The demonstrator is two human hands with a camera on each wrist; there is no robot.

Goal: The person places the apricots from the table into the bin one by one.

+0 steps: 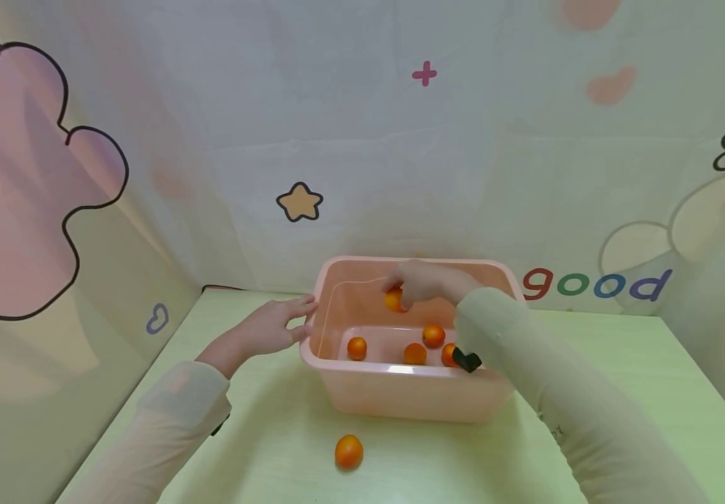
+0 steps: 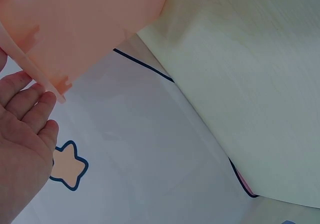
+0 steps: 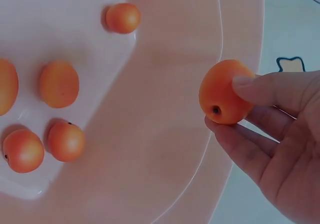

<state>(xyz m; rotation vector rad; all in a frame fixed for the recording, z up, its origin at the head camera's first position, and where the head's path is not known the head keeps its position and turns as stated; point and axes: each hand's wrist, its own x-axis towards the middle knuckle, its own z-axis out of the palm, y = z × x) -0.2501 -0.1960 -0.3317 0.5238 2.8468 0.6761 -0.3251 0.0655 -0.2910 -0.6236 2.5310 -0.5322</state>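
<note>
My right hand (image 1: pixel 422 280) holds an orange (image 3: pixel 226 91) between thumb and fingers, up inside the pink plastic basin (image 1: pixel 400 392). In the right wrist view, the fruit's small dark stem spot faces the camera. On the basin's floor lie several more oranges (image 1: pixel 414 354), spaced a little apart, one of them (image 1: pixel 357 348) toward the left end. My left hand (image 1: pixel 271 325) is at the basin's left rim, fingertips touching it and fingers fairly straight. In the left wrist view the palm of this hand (image 2: pixel 25 124) shows, with fingertips along the rim's underside.
One loose orange (image 1: pixel 348 452) lies on the pale green table (image 1: pixel 262 434) in front of the basin. Behind stands a light cloth backdrop (image 1: pixel 369 182) with printed shapes, close to the basin's far side. My right sleeve (image 1: pixel 514 336) crosses over the basin's right end.
</note>
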